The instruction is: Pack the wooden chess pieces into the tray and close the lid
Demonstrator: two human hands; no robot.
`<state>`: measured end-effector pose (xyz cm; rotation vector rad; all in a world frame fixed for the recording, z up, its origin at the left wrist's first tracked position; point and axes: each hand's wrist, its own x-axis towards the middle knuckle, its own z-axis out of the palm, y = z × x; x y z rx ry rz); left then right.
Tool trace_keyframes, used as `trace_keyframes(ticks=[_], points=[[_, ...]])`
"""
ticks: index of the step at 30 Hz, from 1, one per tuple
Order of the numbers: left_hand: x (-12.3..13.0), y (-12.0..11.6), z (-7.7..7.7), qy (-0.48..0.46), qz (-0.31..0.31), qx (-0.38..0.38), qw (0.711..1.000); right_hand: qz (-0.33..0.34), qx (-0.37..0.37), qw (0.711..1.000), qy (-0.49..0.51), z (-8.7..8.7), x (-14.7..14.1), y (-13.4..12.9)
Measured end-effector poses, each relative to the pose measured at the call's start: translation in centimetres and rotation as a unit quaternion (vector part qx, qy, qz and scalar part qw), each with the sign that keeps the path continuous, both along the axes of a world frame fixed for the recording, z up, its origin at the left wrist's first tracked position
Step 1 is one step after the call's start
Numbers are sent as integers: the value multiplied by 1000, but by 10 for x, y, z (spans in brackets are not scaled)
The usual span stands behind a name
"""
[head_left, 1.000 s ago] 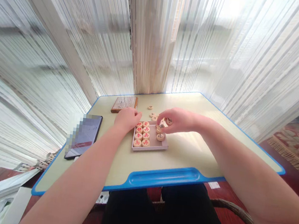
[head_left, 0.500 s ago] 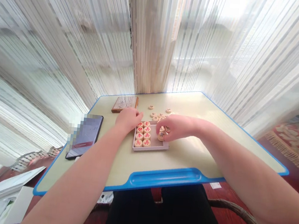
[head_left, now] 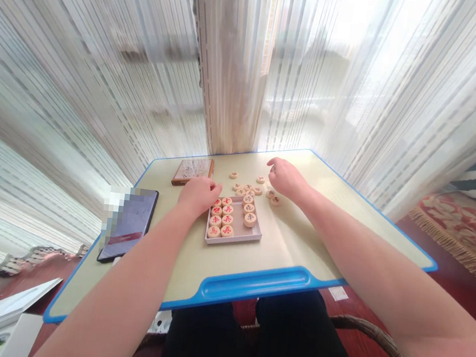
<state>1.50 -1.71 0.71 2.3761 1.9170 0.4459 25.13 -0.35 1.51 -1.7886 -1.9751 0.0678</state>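
right hand point(head_left: 285, 178) is out over the surface point(head_left: 301, 228), beyond the shallow tray point(head_left: 235, 239), index finger stretched and the rest curled; from where i stand i cannot tell whether it grips anything. left hand point(head_left: 199, 194) sits curled at the tray's far left corner, and whether it pinches the rim is hidden. red-marked pieces point(head_left: 227, 220) fill two columns inside; dark-marked pieces point(head_left: 250, 220) line the right wall, and loose pieces point(head_left: 248, 188) lie just past the far edge. bare tray beside the dark column means a bump could slide it crooked; a low sweep of the right wrist could scatter the loose ones.
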Motion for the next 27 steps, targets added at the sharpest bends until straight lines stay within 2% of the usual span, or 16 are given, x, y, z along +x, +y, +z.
trace_keyframes(ticks=[7,14,17,22,27], points=[[-1,1,-1,-1,4,1,1000,-17,-27,999,-3,-13,4,9],[-1,1,-2,7,3,3,1000,-40,-54,998,-20,-14,2,8],[-1,1,-1,15,3,6,1000,-57,-89,993,-44,-16,7,8],[-1,1,0,18,4,0,1000,-48,-120,990,-53,-15,11,12],[-1,0,0,20,8,-1,1000,-46,-120,991,-47,-13,10,11]])
